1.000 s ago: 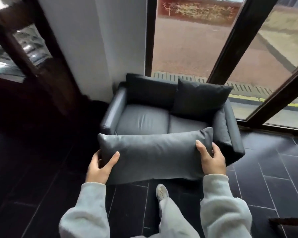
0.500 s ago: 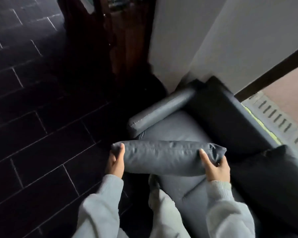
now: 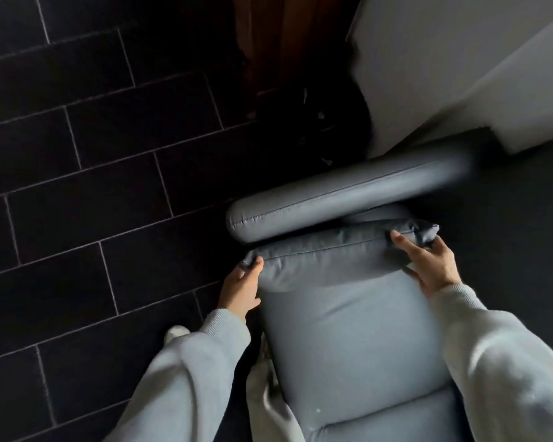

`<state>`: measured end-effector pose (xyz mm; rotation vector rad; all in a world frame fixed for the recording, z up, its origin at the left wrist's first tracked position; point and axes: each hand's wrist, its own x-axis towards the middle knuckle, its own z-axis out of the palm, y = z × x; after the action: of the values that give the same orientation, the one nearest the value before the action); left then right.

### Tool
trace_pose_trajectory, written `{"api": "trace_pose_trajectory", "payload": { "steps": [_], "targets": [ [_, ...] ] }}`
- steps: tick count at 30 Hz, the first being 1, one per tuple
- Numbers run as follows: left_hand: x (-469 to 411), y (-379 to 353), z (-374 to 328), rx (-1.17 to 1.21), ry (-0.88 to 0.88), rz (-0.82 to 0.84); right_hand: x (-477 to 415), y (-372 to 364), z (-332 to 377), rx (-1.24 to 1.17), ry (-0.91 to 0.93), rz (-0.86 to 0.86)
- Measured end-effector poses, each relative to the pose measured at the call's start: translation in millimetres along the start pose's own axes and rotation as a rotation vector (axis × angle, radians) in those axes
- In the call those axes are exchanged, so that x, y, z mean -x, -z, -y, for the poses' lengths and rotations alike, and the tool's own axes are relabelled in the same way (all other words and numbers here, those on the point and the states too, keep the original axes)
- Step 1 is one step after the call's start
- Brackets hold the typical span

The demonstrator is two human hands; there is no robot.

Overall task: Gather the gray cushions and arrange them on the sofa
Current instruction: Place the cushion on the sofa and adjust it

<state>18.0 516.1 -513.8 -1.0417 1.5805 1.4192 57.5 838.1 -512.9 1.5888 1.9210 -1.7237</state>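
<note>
View from above of a gray sofa (image 3: 348, 346) standing on a floor (image 3: 93, 186) of dark rectangular tiles with pale grout lines. Beyond the sofa's rounded armrest (image 3: 348, 196) rise a pale wall (image 3: 460, 74) and, beside it, a dark brown wooden panel (image 3: 284, 36); the corner at their foot is in deep shadow, and what lies there cannot be made out. The sofa's backrest (image 3: 524, 202), to the right of the seat, appears nearly black. A gray cushion (image 3: 326, 260) lies across the seat, just beside the armrest and apparently touching it along its length. The left hand (image 3: 240, 288) pinches the cushion's near-left corner at the seat's front edge, thumb on top. The right hand (image 3: 428, 263) grips the opposite end near the backrest, fingers closed over the bunched corner. Both arms wear light gray sleeves (image 3: 492, 362). A pale shoe (image 3: 176, 332) shows on the floor, left of the sofa's front.
</note>
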Motion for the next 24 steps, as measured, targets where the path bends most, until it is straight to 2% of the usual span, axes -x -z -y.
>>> {"api": "trace_pose_trajectory", "payload": {
  "steps": [7,14,24],
  "targets": [
    [-47,-10,-10,-0.045,0.015,-0.073,-58,-28,-8,0.005,0.061,-0.001],
    [-41,-13,9,-0.082,-0.084,-0.076,-65,-21,-20,0.001,0.133,0.01],
    [-63,-11,-8,-0.256,-0.091,-0.061,-80,-30,-28,0.13,0.145,-0.055]
  ]
}}
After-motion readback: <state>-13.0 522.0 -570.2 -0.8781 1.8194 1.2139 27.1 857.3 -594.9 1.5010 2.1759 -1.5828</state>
